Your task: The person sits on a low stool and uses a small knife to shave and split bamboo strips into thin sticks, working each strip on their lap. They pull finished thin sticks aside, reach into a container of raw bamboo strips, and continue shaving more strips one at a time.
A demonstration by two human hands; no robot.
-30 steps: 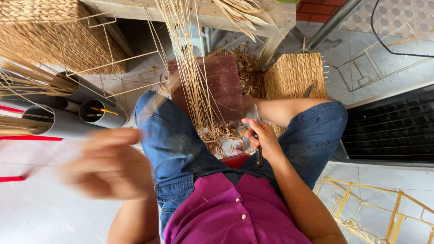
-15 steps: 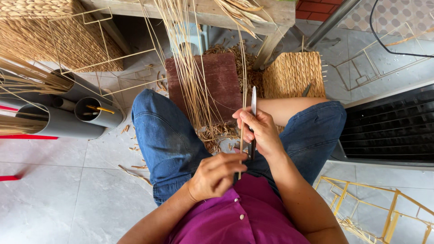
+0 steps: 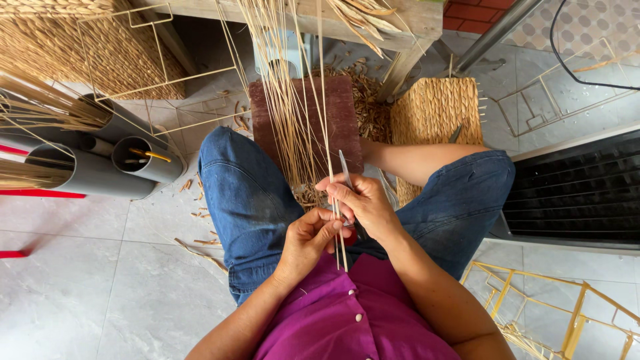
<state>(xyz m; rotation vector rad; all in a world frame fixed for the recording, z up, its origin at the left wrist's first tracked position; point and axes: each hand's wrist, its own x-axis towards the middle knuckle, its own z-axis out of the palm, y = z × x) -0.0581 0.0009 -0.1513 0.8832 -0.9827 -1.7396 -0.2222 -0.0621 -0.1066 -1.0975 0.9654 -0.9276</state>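
I sit with my knees apart in blue jeans and a magenta shirt. My right hand (image 3: 363,203) holds a slim metal blade (image 3: 345,170) that points up and away, and its fingers also pinch a pale straw strand (image 3: 325,120). My left hand (image 3: 308,239) grips the lower end of the same strand just below the right hand, the two hands touching. The strand runs up into a hanging bunch of straw stalks (image 3: 287,100) that drapes from the wooden bench (image 3: 373,20) over a dark red block (image 3: 333,113) between my knees.
Grey plastic pipes (image 3: 100,170) holding straw lie at the left. A woven basket panel (image 3: 80,47) with a wire frame stands at the upper left, a small woven mat (image 3: 437,110) by my right knee. A yellow wire frame (image 3: 553,307) sits at the lower right. Straw scraps litter the tiled floor.
My left hand came in from the left side and now grips the strand under my right hand. The blade has tilted a little while my right hand stayed between my knees.
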